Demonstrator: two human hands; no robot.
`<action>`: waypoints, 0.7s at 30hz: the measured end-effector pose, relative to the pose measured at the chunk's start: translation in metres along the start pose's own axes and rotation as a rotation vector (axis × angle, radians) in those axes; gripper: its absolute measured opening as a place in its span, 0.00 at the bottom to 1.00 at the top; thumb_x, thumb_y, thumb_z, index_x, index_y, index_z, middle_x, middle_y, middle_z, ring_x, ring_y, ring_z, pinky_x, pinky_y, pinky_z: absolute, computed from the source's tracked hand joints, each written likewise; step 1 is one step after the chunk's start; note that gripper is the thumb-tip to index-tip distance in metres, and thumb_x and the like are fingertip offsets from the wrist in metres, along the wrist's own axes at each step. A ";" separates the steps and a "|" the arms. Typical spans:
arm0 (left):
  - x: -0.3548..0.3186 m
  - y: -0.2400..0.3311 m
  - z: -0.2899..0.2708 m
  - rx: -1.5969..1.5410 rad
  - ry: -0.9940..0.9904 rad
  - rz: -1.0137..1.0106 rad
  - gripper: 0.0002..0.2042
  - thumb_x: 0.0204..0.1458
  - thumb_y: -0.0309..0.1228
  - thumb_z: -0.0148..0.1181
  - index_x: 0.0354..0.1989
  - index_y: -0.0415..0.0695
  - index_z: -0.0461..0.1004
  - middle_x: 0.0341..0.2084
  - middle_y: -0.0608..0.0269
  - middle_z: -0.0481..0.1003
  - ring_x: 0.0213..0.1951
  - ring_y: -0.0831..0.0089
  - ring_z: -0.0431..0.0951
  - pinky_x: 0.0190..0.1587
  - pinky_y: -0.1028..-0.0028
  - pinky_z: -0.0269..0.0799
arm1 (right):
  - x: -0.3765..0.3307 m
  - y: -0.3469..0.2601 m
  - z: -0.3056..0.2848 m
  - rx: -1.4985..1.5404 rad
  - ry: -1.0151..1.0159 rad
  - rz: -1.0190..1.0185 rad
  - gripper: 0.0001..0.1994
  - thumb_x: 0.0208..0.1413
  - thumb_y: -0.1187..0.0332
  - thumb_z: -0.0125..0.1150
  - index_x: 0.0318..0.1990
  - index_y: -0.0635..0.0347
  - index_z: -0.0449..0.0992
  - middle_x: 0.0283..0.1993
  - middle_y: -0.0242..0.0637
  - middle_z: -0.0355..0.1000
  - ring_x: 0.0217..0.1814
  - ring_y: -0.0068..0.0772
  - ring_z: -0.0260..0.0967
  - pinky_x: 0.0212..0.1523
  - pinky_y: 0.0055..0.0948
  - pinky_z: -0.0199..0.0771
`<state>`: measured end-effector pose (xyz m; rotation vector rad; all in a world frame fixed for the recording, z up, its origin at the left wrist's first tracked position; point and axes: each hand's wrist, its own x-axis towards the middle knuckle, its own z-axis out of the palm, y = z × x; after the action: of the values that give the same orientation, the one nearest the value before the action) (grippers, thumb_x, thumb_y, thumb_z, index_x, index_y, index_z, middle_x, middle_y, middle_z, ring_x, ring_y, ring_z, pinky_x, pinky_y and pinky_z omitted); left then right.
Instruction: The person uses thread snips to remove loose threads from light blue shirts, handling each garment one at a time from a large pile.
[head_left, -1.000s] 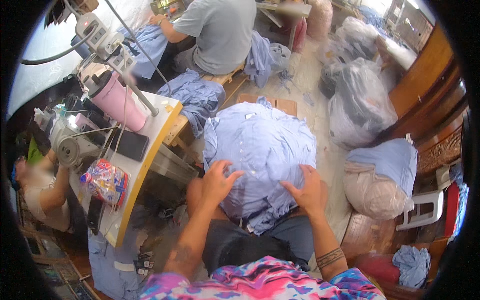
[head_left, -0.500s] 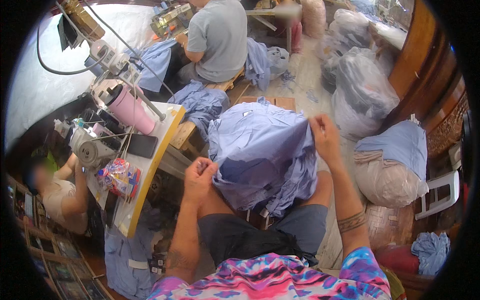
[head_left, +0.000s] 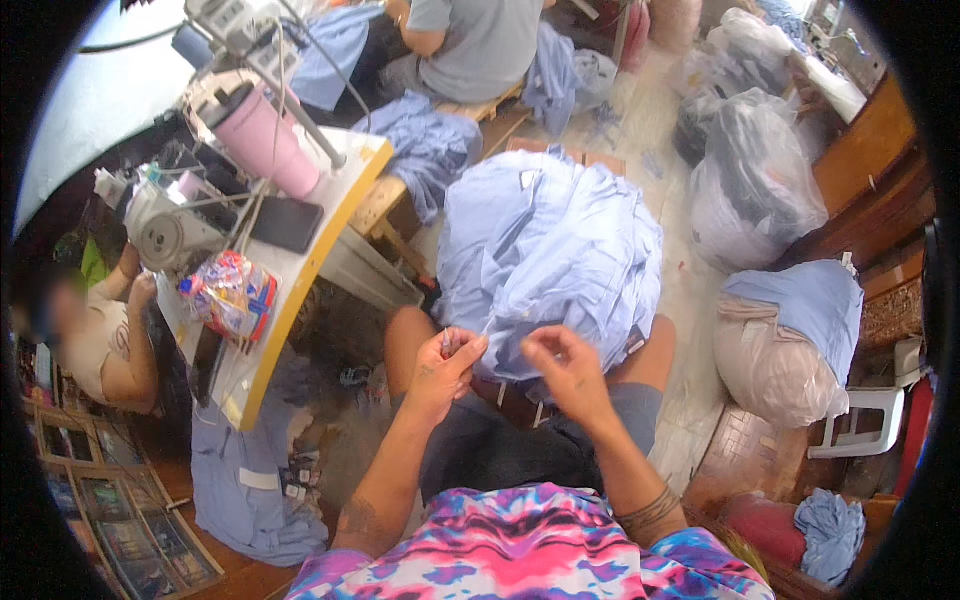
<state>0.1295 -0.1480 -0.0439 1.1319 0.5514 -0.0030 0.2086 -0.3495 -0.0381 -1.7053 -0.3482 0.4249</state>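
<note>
The light blue shirt (head_left: 555,265) lies in a heap on the person's knees. It looks soft, floppy and light, so it is best taken by its edge. The left hand (head_left: 443,365) pinches the near hem with fingers closed tight. The right hand (head_left: 565,362) curls narrow at the same edge, touching the cloth

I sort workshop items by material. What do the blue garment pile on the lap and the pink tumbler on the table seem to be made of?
Blue garment pile: thin woven cloth, matte, judging by its soft folds and creases; both hands pinch its near edge.
Pink tumbler: hard and smooth, likely plastic or coated metal; its faint sheen leaves that open.
</note>
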 end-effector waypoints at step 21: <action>-0.031 0.056 0.051 -0.312 -0.224 0.082 0.05 0.63 0.29 0.63 0.39 0.42 0.74 0.16 0.76 0.67 0.13 0.88 0.58 0.13 0.82 0.50 | -0.036 -0.052 0.021 -0.095 0.397 -0.446 0.12 0.50 0.83 0.68 0.43 0.60 0.82 0.33 0.35 0.73 0.34 0.28 0.71 0.37 0.26 0.72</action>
<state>0.1395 -0.1757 0.0324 0.8357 0.2925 0.0258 0.1676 -0.3385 0.0134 -1.6964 -0.4453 -0.2582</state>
